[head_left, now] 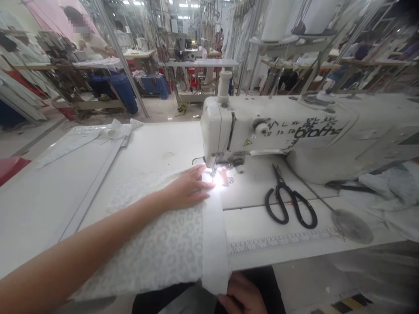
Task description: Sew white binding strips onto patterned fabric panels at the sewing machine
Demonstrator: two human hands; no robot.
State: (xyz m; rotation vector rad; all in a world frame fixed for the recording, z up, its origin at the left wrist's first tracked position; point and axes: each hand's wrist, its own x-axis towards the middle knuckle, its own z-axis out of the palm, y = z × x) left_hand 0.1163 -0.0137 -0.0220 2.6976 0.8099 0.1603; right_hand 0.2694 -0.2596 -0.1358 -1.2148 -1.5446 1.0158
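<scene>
- Left hand (187, 189) lies palm down with its fingers loosely spread, pressing leopard-patterned fabric (166, 248) and the edge of a white strip (214, 235) beside the lit needle area.
- Right hand (245, 294) is at the near end of the white strip, fingers curled and closed on its lower corner, over the person's lap.
- White strip runs along the fabric's right edge, from the needle area down past the front of the counter (160, 137).
- Sewing machine (222, 126) stands across the right side, its head above the left hand's fingertips.
- Black-handled scissors (280, 184) lie right of the needle area, blades pointing away from the person.
- Printed ruler scale (278, 243) runs along the counter's front, nearer than the scissors.
- Crumpled fabric (386, 192) sits at the far right.
- Behind, another person (94, 46) sits at a workstation near a blue bin (124, 91).
</scene>
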